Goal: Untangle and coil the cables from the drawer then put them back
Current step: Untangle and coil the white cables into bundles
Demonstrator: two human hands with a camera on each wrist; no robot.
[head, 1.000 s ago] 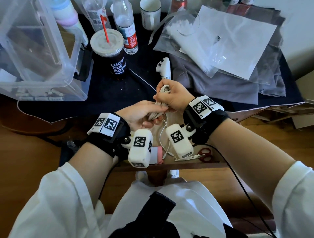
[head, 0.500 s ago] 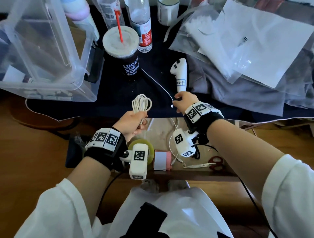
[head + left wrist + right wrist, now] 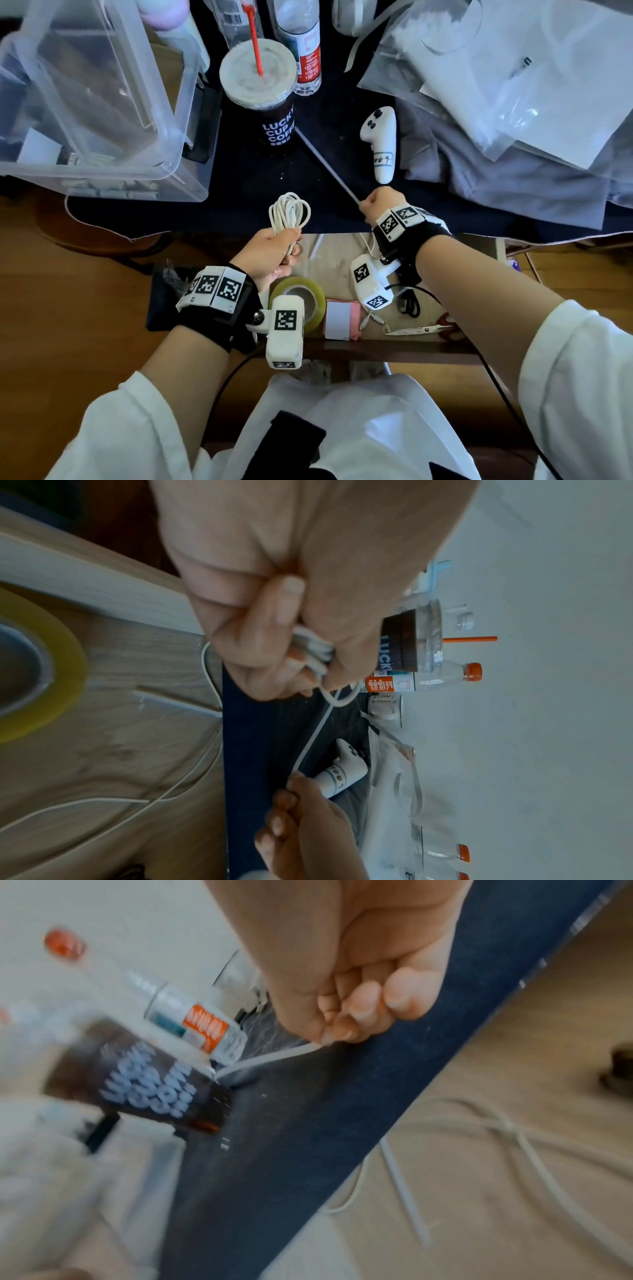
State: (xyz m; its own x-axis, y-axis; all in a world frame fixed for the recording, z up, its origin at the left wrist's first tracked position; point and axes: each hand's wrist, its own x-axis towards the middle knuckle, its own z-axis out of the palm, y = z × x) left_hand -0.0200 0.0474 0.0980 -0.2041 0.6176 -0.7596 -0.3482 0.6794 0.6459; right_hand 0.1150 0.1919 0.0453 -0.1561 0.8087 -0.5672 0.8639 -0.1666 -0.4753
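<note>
1. Left hand (image 3: 270, 255): I see it gripping a coiled white cable (image 3: 289, 214), the loops standing up out of the fist above the front edge of the desk (image 3: 246, 178). My left wrist view adds what the head view hides: the fingers (image 3: 267, 631) are curled tight round the bundled strands, one small loop poking out below them.

2. Right hand (image 3: 380, 205): fist closed on a thin white strip (image 3: 329, 164) that runs straight and taut back towards the coffee cup (image 3: 265, 92). In the right wrist view, blurred, I see the fingertips (image 3: 359, 1007) clamped together on the strip's end. I cannot tell whether this strip is a cable or a tie.

3. Open drawer (image 3: 342, 250), just below the desk edge: loose white cable (image 3: 514, 1131) lies on its pale bottom, crossing itself in a knot-like tangle. Only the right wrist view shows that crossing; in the head view the right wrist covers it.

4. Also in the drawer, head view: yellow tape roll (image 3: 308, 298), pink and white pad (image 3: 339, 318), scissors (image 3: 421, 329), small black cable (image 3: 407, 303).

5. On the desk's dark cloth: white controller (image 3: 380, 144) just beyond the right hand, water bottle (image 3: 305, 51) behind the cup, clear storage box (image 3: 96, 102) at the left, plastic bags (image 3: 513, 85) at the right.
</note>
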